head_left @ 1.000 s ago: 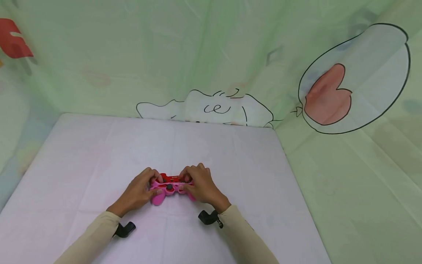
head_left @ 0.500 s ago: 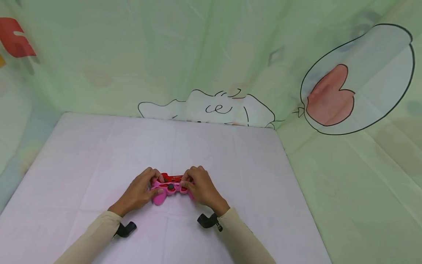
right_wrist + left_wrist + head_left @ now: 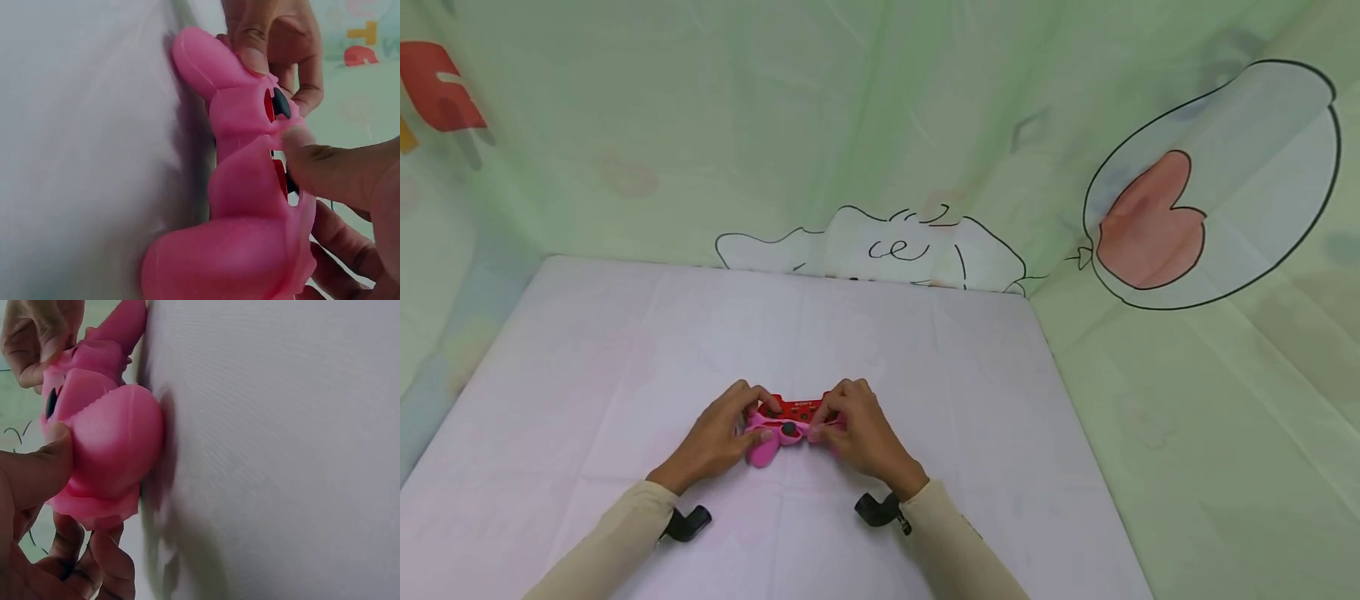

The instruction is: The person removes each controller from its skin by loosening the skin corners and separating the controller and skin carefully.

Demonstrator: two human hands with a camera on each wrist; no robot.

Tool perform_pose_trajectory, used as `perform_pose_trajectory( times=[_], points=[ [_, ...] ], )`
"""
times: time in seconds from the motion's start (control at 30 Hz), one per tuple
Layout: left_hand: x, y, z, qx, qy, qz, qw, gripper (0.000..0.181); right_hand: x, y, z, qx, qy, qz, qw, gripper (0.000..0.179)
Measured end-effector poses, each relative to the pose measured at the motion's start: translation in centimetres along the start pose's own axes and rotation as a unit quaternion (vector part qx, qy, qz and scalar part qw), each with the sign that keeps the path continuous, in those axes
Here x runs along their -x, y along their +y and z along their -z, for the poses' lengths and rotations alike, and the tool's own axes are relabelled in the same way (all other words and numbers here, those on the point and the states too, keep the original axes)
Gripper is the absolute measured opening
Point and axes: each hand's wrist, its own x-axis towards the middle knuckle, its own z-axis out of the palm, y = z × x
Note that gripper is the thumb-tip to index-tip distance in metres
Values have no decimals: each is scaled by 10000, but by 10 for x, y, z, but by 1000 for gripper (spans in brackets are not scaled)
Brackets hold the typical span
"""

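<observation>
A red game controller with SONY lettering sits at mid-table, its lower part and handles inside a pink silicone cover. The red face shows bare along the far edge. My left hand grips the left end, thumb over the pink handle and fingers at the far edge. On the other end my right hand pinches the cover's edge between thumb and fingers. In the right wrist view that thumb presses by the cover's stick opening, where a black thumbstick and a pale gap show. The left wrist view shows the rounded pink handle close over the cloth.
A white cloth covers the table. Light green curtains with printed drawings hang behind and at both sides. Black wrist cameras stick out below both beige sleeves.
My right fingers have shifted their hold along the cover's edge, baring more of the red face on the right. The left hand keeps its grip, and the controller stays in nearly the same place.
</observation>
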Motion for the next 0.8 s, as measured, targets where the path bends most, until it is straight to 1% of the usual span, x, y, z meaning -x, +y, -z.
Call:
perform_pose_trajectory(
  times=[0.13, 0.23, 0.33, 0.47, 0.6, 0.7, 0.8],
  points=[
    [1, 3, 1, 66, -79, 24, 9999, 38, 2, -2, -5, 453, 394, 56, 9982, 18],
    [2, 4, 1, 113, -61, 112, 9999, 33, 1, -3, -8, 612, 558, 16, 9966, 19],
    [0, 5, -1, 62, 30, 194, 9998, 26, 1, -4, -10, 640, 550, 9, 9964, 19],
    [-2, 6, -5, -97, 88, 253, 9996, 23, 1, -5, -9, 708, 474, 36, 9964, 17],
    [-3, 9, -4, -100, -113, 273, 9995, 23, 5, -6, -5, 688, 360, 32, 9970, 13],
    [-4, 12, 0, 42, -246, 171, 9995, 19, 6, -5, -1, 523, 287, 12, 9982, 13],
    [-8, 14, 1, 26, -329, 149, 9993, 14, 3, 1, -1, 281, 313, 5, 9991, 13]
  ],
)
